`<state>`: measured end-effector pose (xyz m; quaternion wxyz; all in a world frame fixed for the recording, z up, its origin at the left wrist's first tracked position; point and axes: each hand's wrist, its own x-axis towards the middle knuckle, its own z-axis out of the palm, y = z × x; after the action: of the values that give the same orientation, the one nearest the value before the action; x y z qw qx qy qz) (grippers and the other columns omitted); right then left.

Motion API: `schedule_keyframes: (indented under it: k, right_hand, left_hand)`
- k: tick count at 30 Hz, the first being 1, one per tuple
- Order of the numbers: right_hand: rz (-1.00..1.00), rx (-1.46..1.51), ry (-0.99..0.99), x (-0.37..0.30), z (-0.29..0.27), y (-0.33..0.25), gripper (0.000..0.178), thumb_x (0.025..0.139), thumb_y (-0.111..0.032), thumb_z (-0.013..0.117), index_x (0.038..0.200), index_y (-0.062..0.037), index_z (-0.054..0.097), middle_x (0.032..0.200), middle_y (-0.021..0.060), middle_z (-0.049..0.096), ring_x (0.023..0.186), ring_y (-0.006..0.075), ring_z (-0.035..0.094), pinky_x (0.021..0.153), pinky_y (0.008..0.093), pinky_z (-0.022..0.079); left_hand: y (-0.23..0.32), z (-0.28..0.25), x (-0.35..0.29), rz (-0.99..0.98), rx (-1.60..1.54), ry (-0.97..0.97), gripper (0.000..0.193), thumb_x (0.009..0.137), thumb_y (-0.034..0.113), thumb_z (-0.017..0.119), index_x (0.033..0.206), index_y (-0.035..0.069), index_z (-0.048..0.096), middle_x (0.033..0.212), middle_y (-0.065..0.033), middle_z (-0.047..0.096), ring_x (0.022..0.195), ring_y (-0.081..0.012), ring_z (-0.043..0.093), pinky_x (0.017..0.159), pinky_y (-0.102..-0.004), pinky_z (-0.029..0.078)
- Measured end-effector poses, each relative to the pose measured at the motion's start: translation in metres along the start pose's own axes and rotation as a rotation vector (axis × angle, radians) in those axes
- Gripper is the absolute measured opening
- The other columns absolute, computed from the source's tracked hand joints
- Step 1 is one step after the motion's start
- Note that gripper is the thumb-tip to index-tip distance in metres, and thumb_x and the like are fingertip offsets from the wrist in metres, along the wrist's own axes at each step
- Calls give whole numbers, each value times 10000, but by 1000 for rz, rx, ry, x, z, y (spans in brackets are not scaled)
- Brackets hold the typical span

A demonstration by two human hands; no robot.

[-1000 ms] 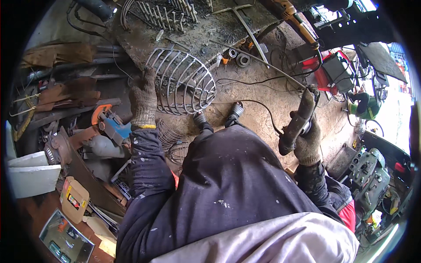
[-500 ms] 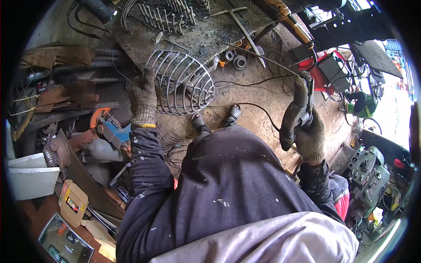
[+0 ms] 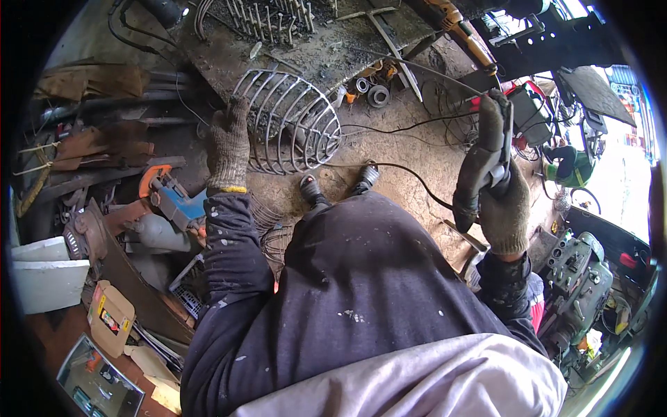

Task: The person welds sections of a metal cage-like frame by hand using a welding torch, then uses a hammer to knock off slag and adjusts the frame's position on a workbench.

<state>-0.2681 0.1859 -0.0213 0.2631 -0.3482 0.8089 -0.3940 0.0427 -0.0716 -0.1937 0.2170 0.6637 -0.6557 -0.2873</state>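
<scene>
We find the wire cage (image 3: 286,124) at the edge of the desk (image 3: 319,59), judged stiff, fairly light, best held by its rim. The left hand (image 3: 229,149) meets its left side, finger closure unclear; the right hand (image 3: 506,208) grips a dark rod holder (image 3: 479,156).

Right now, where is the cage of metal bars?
In the head view, the cage is in the upper half, left of centre, just right of the gloved left hand, by the worktable's edge.

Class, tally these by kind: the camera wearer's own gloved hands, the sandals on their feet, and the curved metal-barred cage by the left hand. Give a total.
Gloved hands: 2
Sandals: 2
Metal-barred cage: 1
Total: 5
</scene>
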Motion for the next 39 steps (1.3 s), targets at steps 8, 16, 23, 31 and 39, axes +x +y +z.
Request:
schedule_keyframes:
  k: [8, 16, 23, 31, 39]
  right_hand:
    - [57, 165, -56, 4, 3, -13, 288, 806, -19, 653, 1087, -16, 591, 974, 77, 660, 828, 145, 640, 709, 313, 510]
    - [-7, 95, -35, 2, 7, 5, 331, 828, -120, 643, 1143, -30, 591, 961, 99, 687, 841, 225, 670, 777, 350, 513]
    - [25, 120, -23, -5, 7, 49, 331, 833, -65, 665, 1149, -15, 581, 1003, 57, 655, 874, 143, 633, 765, 305, 517]
    - [65, 113, -111, -29, 25, 83, 433, 752, -119, 797, 1124, -19, 601, 885, 9, 618, 756, 105, 597, 687, 285, 504]
    - [3, 126, -160, -31, 31, 94, 451, 743, -176, 818, 1110, -26, 603, 893, 12, 616, 795, 123, 604, 721, 307, 511]
  left_hand:
    - [19, -8, -8, -44, -39, -24, 792, 859, 715, 483, 1081, -34, 615, 993, -261, 645, 954, -435, 599, 818, -451, 444]
    - [-15, 11, 9, -2, 100, 54, 631, 939, 586, 472, 1041, -22, 612, 990, -240, 644, 882, -399, 623, 791, -432, 470]
    - [1, 2, -2, 96, -155, 54, 603, 897, 570, 590, 855, -28, 656, 802, -172, 667, 755, -292, 616, 699, -420, 444]
    - [6, -5, -3, -10, -65, -50, 775, 880, 685, 489, 1146, -33, 610, 995, -240, 643, 937, -361, 605, 836, -428, 426]
    - [-1, -2, 0, -45, -51, -4, 753, 837, 708, 531, 989, -23, 629, 878, -261, 623, 831, -402, 604, 740, -475, 433]
